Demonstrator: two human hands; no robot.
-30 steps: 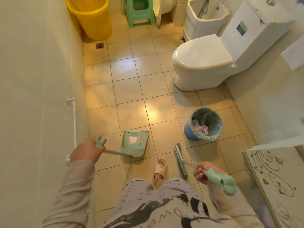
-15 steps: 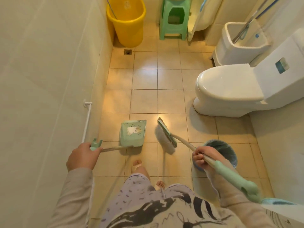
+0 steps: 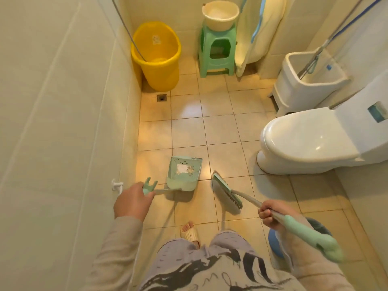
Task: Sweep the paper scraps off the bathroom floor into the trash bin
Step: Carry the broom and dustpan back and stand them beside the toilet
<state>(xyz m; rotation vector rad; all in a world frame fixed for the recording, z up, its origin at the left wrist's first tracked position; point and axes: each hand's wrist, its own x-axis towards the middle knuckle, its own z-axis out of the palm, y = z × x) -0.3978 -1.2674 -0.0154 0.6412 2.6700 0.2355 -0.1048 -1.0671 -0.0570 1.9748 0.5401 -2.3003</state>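
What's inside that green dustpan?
A white paper scrap lies in the dustpan, with brownish crumbs beside it and dark specks near the far edge. Anything under the scrap is covered.

Lower left of centre, the left hand [image 3: 132, 201] shows its back to the camera, fingers wrapped round the handle of the dustpan [image 3: 184, 175], its pale sleeve [image 3: 117, 248] running up from the bottom edge. Lower right, the right hand [image 3: 269, 215] makes a fist round the shaft of the broom [image 3: 227, 191], knuckles facing left, forearm slanting in from the bottom right corner. 1 sandalled foot [image 3: 189, 232] shows at bottom centre, between the 2 arms.
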